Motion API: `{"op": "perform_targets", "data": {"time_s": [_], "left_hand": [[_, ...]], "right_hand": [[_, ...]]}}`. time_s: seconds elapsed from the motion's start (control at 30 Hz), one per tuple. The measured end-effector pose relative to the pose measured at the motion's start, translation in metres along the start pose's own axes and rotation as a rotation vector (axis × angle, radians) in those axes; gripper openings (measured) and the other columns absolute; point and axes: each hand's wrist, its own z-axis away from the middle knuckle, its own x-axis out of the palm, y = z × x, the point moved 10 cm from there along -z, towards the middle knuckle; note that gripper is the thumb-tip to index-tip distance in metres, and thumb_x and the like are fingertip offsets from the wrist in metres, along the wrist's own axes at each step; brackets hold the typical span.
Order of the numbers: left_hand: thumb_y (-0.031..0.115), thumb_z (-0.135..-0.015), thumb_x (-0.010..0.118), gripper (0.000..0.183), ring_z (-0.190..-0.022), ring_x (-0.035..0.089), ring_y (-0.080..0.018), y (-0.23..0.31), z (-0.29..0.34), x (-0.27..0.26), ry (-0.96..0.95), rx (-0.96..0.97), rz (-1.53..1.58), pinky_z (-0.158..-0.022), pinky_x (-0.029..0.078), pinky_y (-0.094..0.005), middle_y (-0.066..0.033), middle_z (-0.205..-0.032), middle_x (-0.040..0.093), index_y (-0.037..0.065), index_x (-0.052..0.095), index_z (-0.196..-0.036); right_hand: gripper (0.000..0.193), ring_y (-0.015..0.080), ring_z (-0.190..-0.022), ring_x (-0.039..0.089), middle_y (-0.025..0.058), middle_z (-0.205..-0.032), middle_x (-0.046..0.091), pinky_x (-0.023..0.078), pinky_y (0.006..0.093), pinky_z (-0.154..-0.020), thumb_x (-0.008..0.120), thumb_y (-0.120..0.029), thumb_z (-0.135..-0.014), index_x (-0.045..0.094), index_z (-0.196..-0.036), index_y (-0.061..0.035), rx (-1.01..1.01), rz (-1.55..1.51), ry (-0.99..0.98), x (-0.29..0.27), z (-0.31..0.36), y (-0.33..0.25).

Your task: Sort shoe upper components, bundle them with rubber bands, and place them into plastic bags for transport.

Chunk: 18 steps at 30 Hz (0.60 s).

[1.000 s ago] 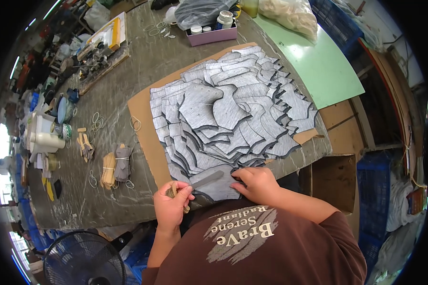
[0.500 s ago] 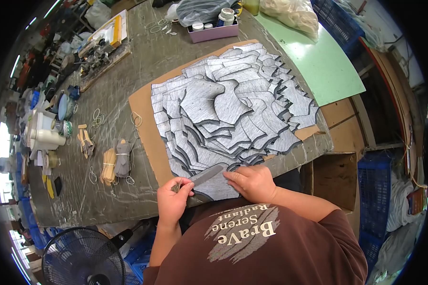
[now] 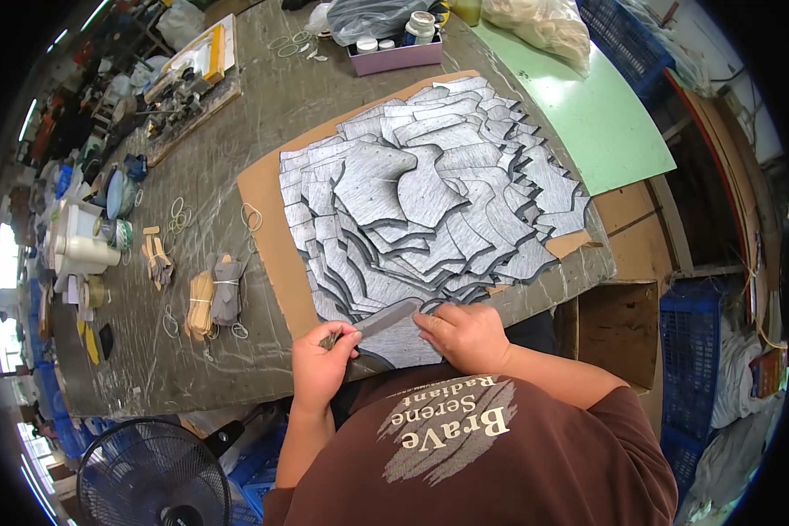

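Note:
A light grey cut piece (image 3: 401,345) with dark edges lies at the table's near edge, in front of my body. Along its upper left edge runs a narrow, darker grey strip (image 3: 388,320). My left hand (image 3: 319,359) pinches the strip's lower left end between thumb and fingers; small dark ends, perhaps more strips, poke out of its grip. At the other end, my right hand (image 3: 466,336) has its fingers curled at the cut piece's right edge, fingertips close to the strip. Just beyond is a spread pile of matching grey cut pieces (image 3: 447,210), layered and overlapping.
Brown cardboard (image 3: 267,202) lies under the pile. To the left are banded bundles of tan strips (image 3: 200,305) and grey strips (image 3: 227,294), plus loose rubber bands (image 3: 181,215). A purple box (image 3: 399,60) holds jars at the back. A black fan (image 3: 153,478) stands lower left.
My left hand has shifted slightly right along the strip, its thumb and fingers closer together. My right hand has hardly moved.

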Motion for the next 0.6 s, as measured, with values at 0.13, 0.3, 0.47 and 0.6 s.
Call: {"op": "perform_targets", "data": {"time_s": [0.13, 0.3, 0.47, 0.6], "left_hand": [[-0.002, -0.080, 0.065, 0.003, -0.062, 0.056, -0.0077, -0.0062, -0.0034, 0.0000, -0.011, 0.017, 0.040, -0.057, 0.047, -0.0207, -0.0036, -0.076, 0.062, -0.003, 0.064, -0.083], [-0.002, -0.080, 0.064, 0.003, -0.062, 0.057, -0.0077, -0.0076, -0.0042, -0.0007, 0.002, -0.022, 0.015, -0.057, 0.047, -0.0208, -0.0033, -0.076, 0.062, -0.003, 0.063, -0.083], [-0.003, -0.081, 0.063, 0.003, -0.062, 0.058, -0.0084, -0.0098, -0.0030, -0.0017, 0.013, -0.092, 0.008, -0.059, 0.047, -0.0212, -0.0034, -0.075, 0.062, -0.003, 0.062, -0.083], [-0.004, -0.081, 0.063, 0.002, -0.063, 0.059, -0.0091, -0.0101, -0.0050, 0.0005, -0.002, -0.074, 0.031, -0.059, 0.047, -0.0217, -0.0039, -0.074, 0.062, -0.003, 0.062, -0.082]], "right_hand": [[0.026, 0.0185, -0.051, 0.055, 0.0003, -0.069, 0.055, 0.043, 0.0316, -0.044, 0.071, -0.019, -0.071, 0.065, -0.095, -0.0142, -0.010, 0.010, 0.002, 0.0033, 0.0014, 0.0008], [0.028, 0.0180, -0.050, 0.055, 0.0001, -0.068, 0.054, 0.043, 0.0318, -0.043, 0.070, -0.018, -0.071, 0.064, -0.099, -0.0162, -0.015, 0.036, -0.003, 0.0032, 0.0017, -0.0001], [0.037, 0.0173, -0.048, 0.054, 0.0000, -0.067, 0.053, 0.043, 0.0316, -0.042, 0.069, -0.017, -0.070, 0.065, -0.106, -0.0179, -0.033, 0.073, -0.028, 0.0034, -0.0002, -0.0023], [0.038, 0.0171, -0.047, 0.054, 0.0002, -0.066, 0.052, 0.042, 0.0312, -0.041, 0.069, -0.016, -0.069, 0.065, -0.107, -0.0177, -0.035, 0.062, -0.017, 0.0024, -0.0005, -0.0019]]}}
